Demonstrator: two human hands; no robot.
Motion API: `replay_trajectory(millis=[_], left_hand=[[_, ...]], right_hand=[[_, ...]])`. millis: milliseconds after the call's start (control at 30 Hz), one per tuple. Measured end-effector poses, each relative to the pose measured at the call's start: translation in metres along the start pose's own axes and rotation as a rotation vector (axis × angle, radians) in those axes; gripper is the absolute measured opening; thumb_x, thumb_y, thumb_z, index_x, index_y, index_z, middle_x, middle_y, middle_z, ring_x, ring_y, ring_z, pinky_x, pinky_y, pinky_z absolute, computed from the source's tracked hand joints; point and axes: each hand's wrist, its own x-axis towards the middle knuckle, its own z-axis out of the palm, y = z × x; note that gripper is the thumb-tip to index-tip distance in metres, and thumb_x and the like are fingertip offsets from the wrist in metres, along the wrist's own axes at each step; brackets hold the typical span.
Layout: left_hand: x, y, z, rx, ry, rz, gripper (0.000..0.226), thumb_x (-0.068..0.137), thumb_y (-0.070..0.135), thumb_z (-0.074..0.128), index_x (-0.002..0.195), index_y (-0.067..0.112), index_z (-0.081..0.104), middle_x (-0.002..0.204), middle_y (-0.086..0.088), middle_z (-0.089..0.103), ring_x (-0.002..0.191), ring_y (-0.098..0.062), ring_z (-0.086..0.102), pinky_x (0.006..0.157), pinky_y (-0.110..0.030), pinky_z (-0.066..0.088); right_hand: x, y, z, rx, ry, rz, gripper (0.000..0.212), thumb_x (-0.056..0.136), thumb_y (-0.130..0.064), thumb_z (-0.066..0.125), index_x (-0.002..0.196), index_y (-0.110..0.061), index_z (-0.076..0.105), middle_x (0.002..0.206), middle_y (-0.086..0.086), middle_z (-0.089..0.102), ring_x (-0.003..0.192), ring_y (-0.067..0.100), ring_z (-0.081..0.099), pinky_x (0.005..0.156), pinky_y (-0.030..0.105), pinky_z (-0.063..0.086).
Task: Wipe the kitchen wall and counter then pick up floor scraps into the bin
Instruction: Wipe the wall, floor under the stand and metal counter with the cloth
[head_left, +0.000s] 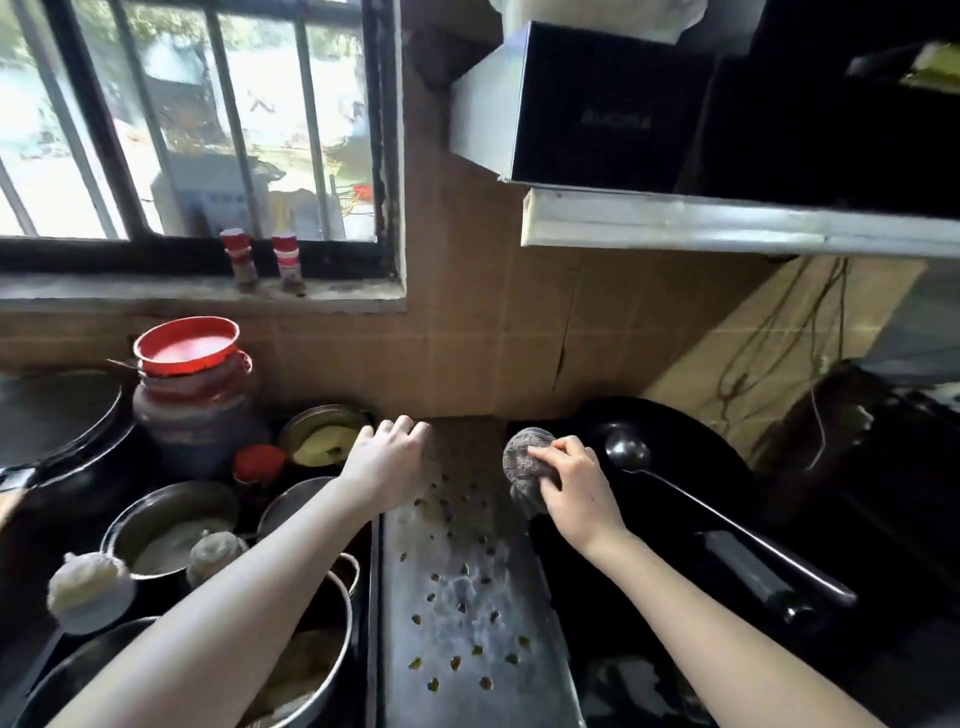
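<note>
Pots (171, 519) and red-lidded jar (192, 395) crowded at left, below window (182, 119). Left hand (387, 457) loosely open, gripping nothing, fingertips resting on far end of perforated metal board (467, 597) against tiled wall (467, 338). Right hand (571, 483) clenched round grey scourer (524, 462) at board's right edge, beside black wok (675, 467) holding ladle (628, 452).

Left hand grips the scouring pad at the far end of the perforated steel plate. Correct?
No, wrong hand: the head view shows the right hand gripping the scouring pad at the far end of the perforated steel plate. The left hand holds nothing.
</note>
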Motion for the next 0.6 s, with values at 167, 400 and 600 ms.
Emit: replay_trajectory(millis=[167, 400, 600], left_hand=[[0.012, 0.006, -0.004, -0.015, -0.007, -0.006, 0.045, 0.086, 0.029, 0.053, 0.128, 0.019, 0.041, 0.124, -0.004, 0.048, 0.112, -0.026, 0.050, 0.090, -0.039, 0.040], [0.019, 0.033, -0.014, -0.028, 0.021, -0.126, 0.038, 0.089, 0.028, 0.049, 0.125, 0.019, 0.043, 0.124, -0.005, 0.049, 0.111, -0.027, 0.051, 0.089, -0.038, 0.040], [0.032, 0.092, -0.013, -0.041, 0.031, -0.267, 0.039, 0.092, 0.029, 0.047, 0.129, 0.019, 0.040, 0.128, -0.004, 0.048, 0.115, -0.026, 0.049, 0.091, -0.038, 0.040]], right_hand=[[0.016, 0.015, 0.000, -0.022, -0.015, 0.009, 0.043, 0.084, -0.001, 0.056, 0.123, -0.016, 0.062, 0.115, 0.001, 0.053, 0.108, 0.021, 0.047, 0.096, 0.029, 0.042], [0.051, 0.039, -0.005, -0.012, -0.063, -0.096, 0.043, 0.086, -0.002, 0.055, 0.127, -0.015, 0.059, 0.116, 0.000, 0.051, 0.109, 0.018, 0.044, 0.088, 0.019, 0.035], [0.071, 0.088, -0.036, -0.013, -0.100, -0.253, 0.045, 0.088, -0.002, 0.056, 0.130, -0.015, 0.055, 0.118, -0.001, 0.049, 0.110, 0.017, 0.042, 0.088, 0.018, 0.036]])
